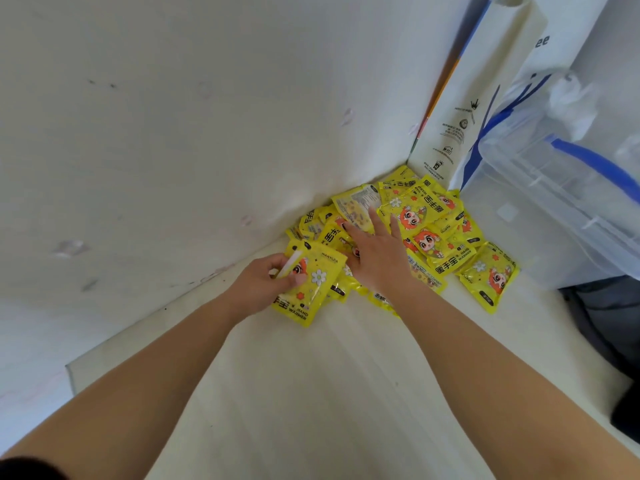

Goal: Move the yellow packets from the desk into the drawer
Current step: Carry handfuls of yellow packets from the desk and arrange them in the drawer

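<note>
Several yellow hand-warmer packets with a red-haired cartoon figure lie heaped in the far corner of the pale desk, against the wall. My left hand grips one yellow packet at the pile's near left edge, thumb on its face. Over the middle of the heap my right hand lies flat, fingers spread and straight, touching the packets beneath it. One packet sits apart at the right. No drawer is in view.
A white paper bag stands against the wall right behind the pile. A clear plastic box with blue handles fills the right side. A dark object lies at the desk's right edge. The white wall closes the left.
</note>
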